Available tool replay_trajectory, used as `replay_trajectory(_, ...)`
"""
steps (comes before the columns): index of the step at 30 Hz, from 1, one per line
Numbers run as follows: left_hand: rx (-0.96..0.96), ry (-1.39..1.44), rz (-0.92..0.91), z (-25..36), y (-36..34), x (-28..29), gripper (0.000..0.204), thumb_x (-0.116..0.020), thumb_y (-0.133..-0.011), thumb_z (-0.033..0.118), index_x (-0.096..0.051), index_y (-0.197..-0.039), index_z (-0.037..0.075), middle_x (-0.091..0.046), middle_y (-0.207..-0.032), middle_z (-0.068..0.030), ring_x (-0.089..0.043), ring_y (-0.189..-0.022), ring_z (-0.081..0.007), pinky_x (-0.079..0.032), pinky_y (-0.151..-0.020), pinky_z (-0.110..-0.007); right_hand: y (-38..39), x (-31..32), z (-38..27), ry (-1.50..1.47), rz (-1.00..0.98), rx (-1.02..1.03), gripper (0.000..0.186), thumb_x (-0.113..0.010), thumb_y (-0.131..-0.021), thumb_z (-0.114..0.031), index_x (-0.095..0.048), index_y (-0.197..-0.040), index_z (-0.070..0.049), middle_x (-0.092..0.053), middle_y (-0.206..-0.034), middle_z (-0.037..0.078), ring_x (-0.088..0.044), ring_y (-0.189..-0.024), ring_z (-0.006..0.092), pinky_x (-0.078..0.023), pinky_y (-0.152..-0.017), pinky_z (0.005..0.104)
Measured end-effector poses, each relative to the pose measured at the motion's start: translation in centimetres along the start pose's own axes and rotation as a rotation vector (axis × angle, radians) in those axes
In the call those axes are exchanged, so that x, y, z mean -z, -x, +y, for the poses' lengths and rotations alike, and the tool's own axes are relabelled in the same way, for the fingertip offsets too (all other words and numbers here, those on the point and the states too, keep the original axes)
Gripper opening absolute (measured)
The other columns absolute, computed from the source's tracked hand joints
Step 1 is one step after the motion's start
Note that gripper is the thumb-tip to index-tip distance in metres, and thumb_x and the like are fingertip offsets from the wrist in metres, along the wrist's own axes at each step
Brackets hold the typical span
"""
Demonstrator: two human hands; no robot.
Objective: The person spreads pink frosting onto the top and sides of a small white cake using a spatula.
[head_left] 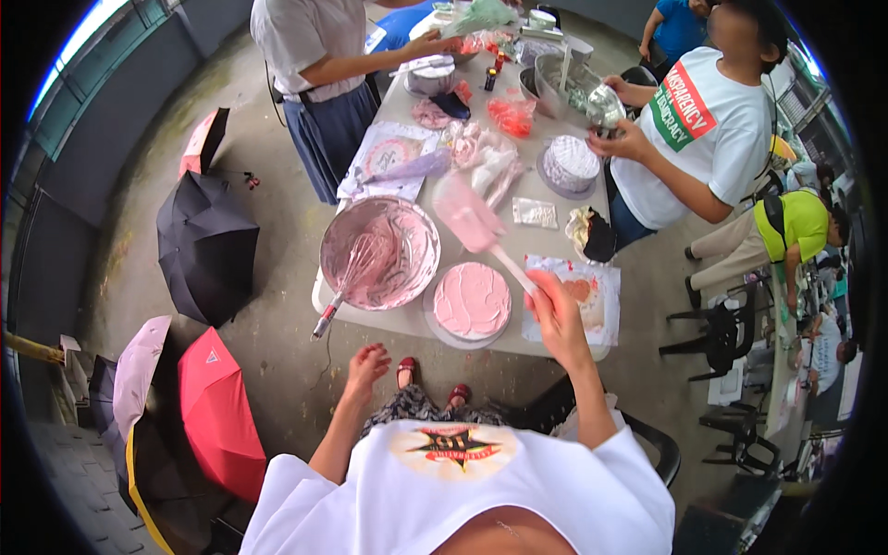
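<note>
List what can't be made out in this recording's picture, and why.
All in the head view:
- Pink spatula's handle end: covered by the right hand.
- Whisk's wire tips: lost against the pink frosting around them.
- Far side of the pink-frosted cake: hidden by its own top.
- Head of the person in the pale shirt: cut off by the upper edge.

Whisk (356, 270) of shiny metal wire, mixing bowl (333, 264) of smooth metal, spatula (479, 229) of smooth plastic; the pink icing (473, 301) looks matt and ridged, the worktop (573, 231) smooth and plastic-like, the black umbrella (205, 248) cloth
</note>
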State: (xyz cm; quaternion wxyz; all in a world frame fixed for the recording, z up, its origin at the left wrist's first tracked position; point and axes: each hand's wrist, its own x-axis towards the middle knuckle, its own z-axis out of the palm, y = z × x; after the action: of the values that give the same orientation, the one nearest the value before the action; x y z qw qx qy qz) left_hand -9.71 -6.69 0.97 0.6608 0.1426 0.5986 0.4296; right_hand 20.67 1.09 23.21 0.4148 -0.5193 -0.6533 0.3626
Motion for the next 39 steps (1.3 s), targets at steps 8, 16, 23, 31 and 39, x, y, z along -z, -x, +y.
replay_trajectory(8,-0.285,0.18,0.385,6.2,0.7,10.2,0.033,-0.05,-0.089,0.032,-0.053,-0.109,0.006,-0.058,-0.1,-0.0043,-0.056,-0.088,-0.0148,-0.044,-0.073,-0.027,-7.8,-5.1,0.4,0.503,-0.115,-0.055,0.024,-0.052,-0.085,-0.015,-0.057,-0.108,-0.009,-0.061,-0.079,0.018,-0.06,-0.07,0.0323,-0.045,-0.06,0.0379)
replay_trajectory(16,-0.469,-0.349,0.139,16.9,0.1,8.0,0.046,-0.05,-0.088,0.038,-0.05,-0.117,0.002,-0.06,-0.104,-0.0088,-0.055,-0.099,-0.0147,-0.041,-0.083,-0.027,-13.0,-12.5,4.1,0.918,-0.191,0.306,0.028,-0.05,-0.075,-0.002,-0.061,-0.1,-0.01,-0.06,-0.08,0.013,-0.06,-0.072,0.0326,-0.047,-0.062,0.0421)
replay_trajectory(23,-0.294,-0.907,0.033,17.3,2.8,2.4,0.07,-0.066,-0.076,0.034,-0.034,-0.128,0.001,-0.063,-0.082,-0.0114,-0.06,-0.072,-0.0225,-0.045,-0.066,-0.035,-15.4,-15.1,6.5,1.004,-0.181,0.41,0.028,-0.053,-0.069,0.0,-0.06,-0.095,-0.008,-0.059,-0.077,0.013,-0.06,-0.068,0.0314,-0.047,-0.057,0.0427)
replay_trajectory(31,-0.718,-1.076,0.103,14.8,1.1,2.5,0.059,-0.051,-0.082,0.017,-0.025,-0.135,0.008,-0.058,-0.075,-0.0164,-0.057,-0.07,-0.0331,-0.043,-0.065,-0.042,-17.6,-16.1,6.0,1.065,-0.273,0.397,0.028,-0.05,-0.075,-0.003,-0.062,-0.099,-0.01,-0.061,-0.077,0.012,-0.062,-0.072,0.0307,-0.048,-0.06,0.0416)
replay_trajectory(39,-0.362,-0.863,-0.071,20.8,4.1,2.6,0.044,-0.043,-0.088,0.016,-0.034,-0.128,0.0,-0.053,-0.081,-0.0207,-0.051,-0.068,-0.0266,-0.042,-0.066,-0.033,-17.0,-15.4,9.6,0.888,-0.36,0.268,0.027,-0.052,-0.074,-0.004,-0.065,-0.096,-0.011,-0.063,-0.083,0.016,-0.061,-0.074,0.0338,-0.047,-0.064,0.0443)
